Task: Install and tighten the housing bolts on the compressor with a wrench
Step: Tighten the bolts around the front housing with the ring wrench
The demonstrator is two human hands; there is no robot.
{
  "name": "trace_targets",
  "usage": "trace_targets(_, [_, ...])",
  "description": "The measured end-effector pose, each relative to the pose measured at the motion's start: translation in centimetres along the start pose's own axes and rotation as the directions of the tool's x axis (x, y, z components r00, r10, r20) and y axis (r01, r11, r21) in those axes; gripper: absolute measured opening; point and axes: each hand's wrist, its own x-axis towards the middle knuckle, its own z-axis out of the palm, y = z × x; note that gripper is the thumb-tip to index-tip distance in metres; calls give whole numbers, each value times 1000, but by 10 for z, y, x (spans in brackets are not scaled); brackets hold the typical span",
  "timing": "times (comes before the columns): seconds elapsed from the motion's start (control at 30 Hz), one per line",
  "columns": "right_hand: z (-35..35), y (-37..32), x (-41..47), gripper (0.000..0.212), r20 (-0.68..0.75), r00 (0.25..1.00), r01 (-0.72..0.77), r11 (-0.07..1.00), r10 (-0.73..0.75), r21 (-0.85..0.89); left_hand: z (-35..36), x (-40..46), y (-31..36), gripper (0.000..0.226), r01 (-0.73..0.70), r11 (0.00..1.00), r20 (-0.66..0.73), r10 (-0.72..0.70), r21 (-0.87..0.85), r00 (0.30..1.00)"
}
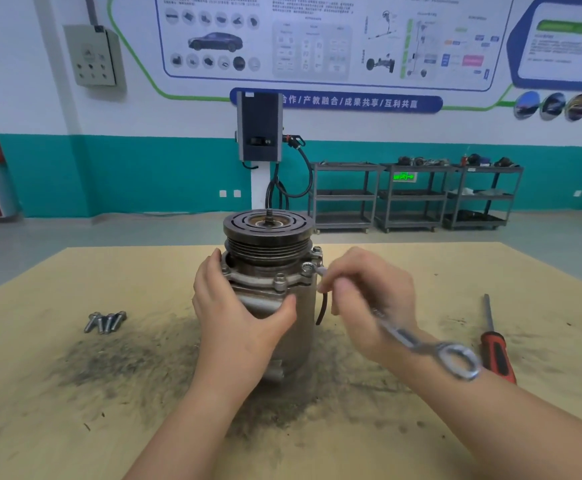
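Gripped in the right hand, the wrench is set with its far end on a bolt at the rim of the compressor, which stands upright mid-table. The body is clasped by the left hand, presumably so it is kept from turning. Four spare bolts are left lying well to the left, and a screwdriver to the right.

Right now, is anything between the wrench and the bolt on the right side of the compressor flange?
Nothing visible. The right hand holds the wrench, and its far end already sits at the flange bolt. The left hand steadies the compressor from the other side.
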Motion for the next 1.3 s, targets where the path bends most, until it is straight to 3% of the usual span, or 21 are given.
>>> trace_targets(0.07, [8, -8, 2, 13, 93, 993, 96, 974, -78, -205, 0, -1, 2, 107, 6, 1000, -4, -6, -14, 1000])
trace_targets(0.13, [14, -15, 3, 3, 182, 982, 102, 957, -53, -272, 1, 0, 3, 105, 19, 1000, -17, -19, -20, 1000])
trace_targets(0.23, [19, -23, 4, 10, 305, 952, 70, 952, 25, -297, 4, 6, -1, 95, 48, 999, -54, -48, -6, 997])
trace_targets(0.3, [16, -27, 8, 17, 282, 959, 82, 955, 1, -285, 5, 8, -3, 94, 71, 997, -69, -70, 6, 995])
trace_targets(0.4, [7, -25, 18, 7, 152, 987, 95, 966, -59, -241, 3, 3, -5, 107, 41, 999, -35, -40, 6, 999])
trace_targets(0.47, [2, -24, 22, 6, -4, 998, -59, 996, 59, -68, 1, 0, -4, 107, 12, 1000, -26, -12, 12, 1000])
trace_targets(0.5, [1, -24, 24, 8, -78, 981, -168, 980, 177, 108, 1, 0, -3, 105, 8, 1000, -27, -7, 20, 1000])
trace_targets(0.57, [-1, -21, 28, 10, -175, 889, -315, 843, 423, 436, 0, 0, -1, 103, 4, 999, -29, -3, 34, 1000])
trace_targets(0.63, [-3, -16, 31, 12, -167, 780, -412, 696, 603, 589, 0, 0, 1, 102, 6, 999, -24, -5, 47, 1000])
trace_targets(0.8, [-5, -3, 31, 23, -81, 606, -475, 442, 792, 761, -2, -2, 2, 96, -16, 1000, -19, 17, 19, 1000])
trace_targets(1.0, [-7, 9, 30, 18, 51, 531, -504, 266, 846, 822, -9, 0, 1, 93, 58, 990, 0, -59, -126, 998])
trace_targets(1.2, [1, 15, 14, 33, -89, 573, -380, 360, 815, 852, -6, 0, 2, 108, 103, 986, 8, -103, -132, 995])
trace_targets(1.3, [5, 13, 7, 32, -189, 682, -317, 519, 706, 794, -5, 0, 0, 107, 115, 982, 24, -113, -150, 993])
